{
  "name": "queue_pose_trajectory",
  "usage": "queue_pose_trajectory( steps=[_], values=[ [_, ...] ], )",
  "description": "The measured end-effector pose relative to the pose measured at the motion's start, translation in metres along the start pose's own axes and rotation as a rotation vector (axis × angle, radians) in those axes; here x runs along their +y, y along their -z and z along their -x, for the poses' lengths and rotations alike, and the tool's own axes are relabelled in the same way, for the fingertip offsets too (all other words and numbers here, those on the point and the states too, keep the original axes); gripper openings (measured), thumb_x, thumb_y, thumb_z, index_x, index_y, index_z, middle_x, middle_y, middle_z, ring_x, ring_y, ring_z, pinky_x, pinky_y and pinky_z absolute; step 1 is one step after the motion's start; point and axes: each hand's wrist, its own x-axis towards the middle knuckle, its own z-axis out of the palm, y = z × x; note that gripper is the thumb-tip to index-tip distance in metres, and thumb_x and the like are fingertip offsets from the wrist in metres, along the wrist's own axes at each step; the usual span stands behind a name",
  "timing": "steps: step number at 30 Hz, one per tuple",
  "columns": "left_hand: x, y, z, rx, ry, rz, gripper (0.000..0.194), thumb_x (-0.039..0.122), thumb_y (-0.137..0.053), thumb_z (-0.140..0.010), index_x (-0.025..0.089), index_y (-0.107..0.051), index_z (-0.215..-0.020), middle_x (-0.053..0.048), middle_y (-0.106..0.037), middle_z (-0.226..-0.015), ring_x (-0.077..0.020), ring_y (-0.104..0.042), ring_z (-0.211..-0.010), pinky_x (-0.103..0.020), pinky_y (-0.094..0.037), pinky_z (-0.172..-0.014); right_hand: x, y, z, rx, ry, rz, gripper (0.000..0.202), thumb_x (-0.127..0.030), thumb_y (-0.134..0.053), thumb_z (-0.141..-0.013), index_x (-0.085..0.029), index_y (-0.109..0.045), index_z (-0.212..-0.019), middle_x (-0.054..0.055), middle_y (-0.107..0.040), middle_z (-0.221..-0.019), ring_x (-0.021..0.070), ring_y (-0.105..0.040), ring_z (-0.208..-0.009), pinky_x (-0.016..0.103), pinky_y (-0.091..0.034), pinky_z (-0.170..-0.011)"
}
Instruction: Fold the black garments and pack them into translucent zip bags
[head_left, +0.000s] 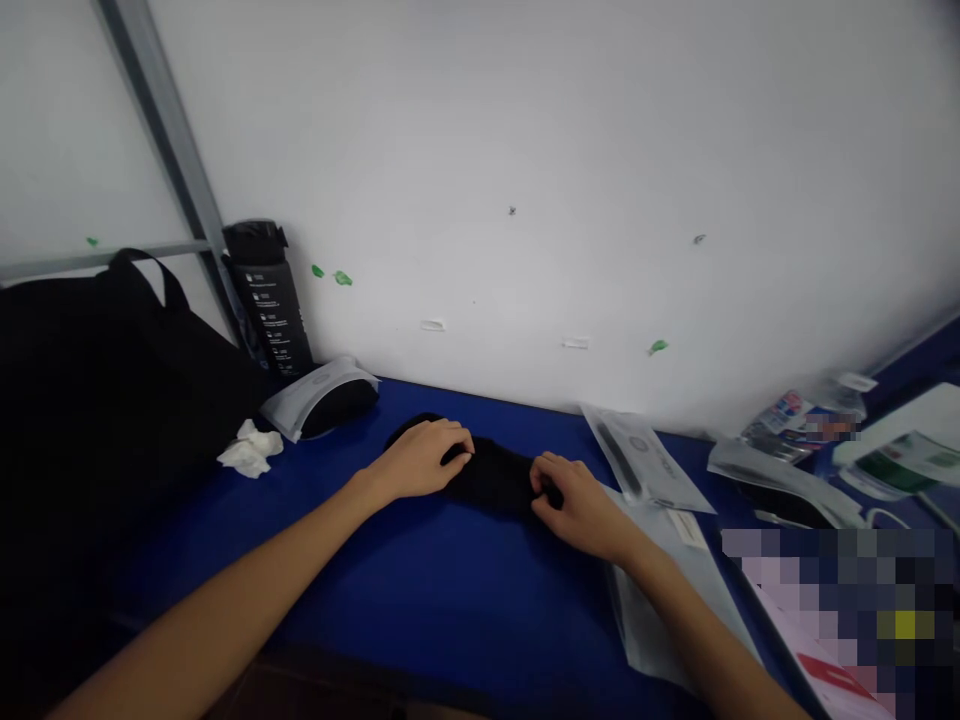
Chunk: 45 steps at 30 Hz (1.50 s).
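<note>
A piece of soft black fabric (495, 480) lies on the blue tabletop (427, 580) in front of me; its exact kind does not show. My left hand (426, 458) rests over its left part, with thumb and fingertips curled together on the cloth. At the right end, my right hand (583, 502) has its fingers bent and gripping the edge of the same fabric. Beside that hand lie a frosted zip pouch (649, 465) with a dark strip in it and a larger translucent bag (652, 610) under my right forearm.
A black bag (97, 400) takes up the left side, near a crumpled tissue (251, 448). A black water bottle (268, 305) stands by the white wall (480, 200), behind another filled pouch (322, 395). Toward the right are another pouch (784, 485) and a plastic bottle (810, 415).
</note>
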Motion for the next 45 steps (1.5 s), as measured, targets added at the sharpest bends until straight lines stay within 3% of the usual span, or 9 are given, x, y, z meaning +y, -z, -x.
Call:
queue_pose_trajectory(
  steps=[6,10,17,21,25,34,39,42,45],
  values=[
    [-0.008,-0.003,-0.001,0.059,0.028,-0.066,0.019,0.035,-0.058,-0.103,0.025,-0.067,-0.116,-0.005,-0.067,-0.124,-0.0259,-0.061,-0.116,-0.044,-0.045,-0.105,0.011,-0.001,-0.001,0.134,-0.074,0.038,0.024,-0.006,-0.05,-0.074,-0.023,-0.052,-0.091,0.001,-0.06,-0.087,0.0208,-0.057,-0.086,0.034,-0.036,-0.08],
    [-0.022,-0.002,0.001,0.051,0.219,-0.121,0.048,0.06,-0.059,-0.098,0.026,-0.063,-0.131,-0.01,-0.061,-0.137,-0.0352,-0.054,-0.129,-0.053,-0.042,-0.109,0.019,-0.002,-0.001,0.153,-0.171,0.065,0.037,-0.002,-0.049,-0.067,-0.023,-0.053,-0.098,0.0,-0.059,-0.085,0.0202,-0.059,-0.081,0.032,-0.037,-0.075],
    [-0.03,0.002,0.004,0.06,0.453,0.002,0.083,0.069,-0.065,-0.088,0.018,-0.042,-0.15,-0.019,-0.064,-0.131,-0.0381,-0.059,-0.125,-0.048,-0.049,-0.101,0.014,0.0,0.001,0.229,-0.111,0.074,0.051,0.0,-0.045,-0.058,-0.023,-0.056,-0.103,0.001,-0.062,-0.092,0.021,-0.061,-0.087,0.034,-0.039,-0.079],
    [-0.028,0.002,0.005,0.04,0.571,-0.054,0.082,0.08,-0.062,-0.082,0.016,-0.057,-0.133,-0.021,-0.063,-0.13,-0.0414,-0.059,-0.125,-0.047,-0.05,-0.099,0.012,0.001,0.001,0.357,-0.118,0.164,0.052,0.002,-0.044,-0.056,-0.024,-0.057,-0.099,0.001,-0.065,-0.095,0.0221,-0.061,-0.089,0.039,-0.036,-0.089],
    [-0.029,0.006,0.005,0.03,0.587,-0.076,0.077,0.086,-0.058,-0.079,0.018,-0.067,-0.113,-0.019,-0.069,-0.118,-0.0405,-0.063,-0.116,-0.045,-0.051,-0.092,0.012,0.002,0.002,0.383,-0.131,0.178,0.052,0.004,-0.042,-0.055,-0.024,-0.058,-0.097,0.0,-0.066,-0.091,0.0219,-0.062,-0.087,0.041,-0.035,-0.091],
    [-0.029,0.009,0.003,-0.113,0.626,-0.095,0.065,0.085,-0.058,-0.079,0.021,-0.064,-0.08,-0.014,-0.073,-0.093,-0.0351,-0.072,-0.086,-0.037,-0.049,-0.07,0.023,-0.007,0.005,0.27,-0.171,0.233,0.06,0.009,-0.042,-0.059,-0.025,-0.067,-0.102,0.003,-0.066,-0.1,0.0249,-0.06,-0.095,0.048,-0.033,-0.097],
    [-0.025,0.008,0.003,-0.12,0.612,-0.121,0.061,0.083,-0.057,-0.082,0.022,-0.058,-0.077,-0.012,-0.075,-0.096,-0.0339,-0.072,-0.088,-0.035,-0.047,-0.067,0.008,0.001,0.002,0.318,-0.026,0.002,0.056,0.002,-0.045,-0.067,-0.024,-0.064,-0.113,0.007,-0.064,-0.122,0.0273,-0.059,-0.115,0.049,-0.042,-0.104],
    [-0.024,0.008,0.002,-0.121,0.609,-0.125,0.059,0.081,-0.058,-0.083,0.021,-0.059,-0.08,-0.014,-0.075,-0.1,-0.0365,-0.073,-0.093,-0.037,-0.048,-0.068,-0.004,0.003,0.003,0.113,0.132,-0.061,0.06,-0.008,-0.048,-0.085,-0.027,-0.056,-0.142,0.009,-0.051,-0.154,0.0296,-0.048,-0.141,0.054,-0.04,-0.116],
    [-0.023,0.008,0.002,-0.081,0.621,-0.115,0.058,0.077,-0.062,-0.083,0.02,-0.062,-0.095,-0.017,-0.074,-0.109,-0.0405,-0.071,-0.102,-0.04,-0.051,-0.074,-0.011,0.001,0.005,-0.123,0.209,-0.023,0.066,-0.018,-0.046,-0.1,-0.037,-0.035,-0.162,0.004,-0.037,-0.168,0.0298,-0.035,-0.154,0.061,-0.032,-0.123]
  ],
)
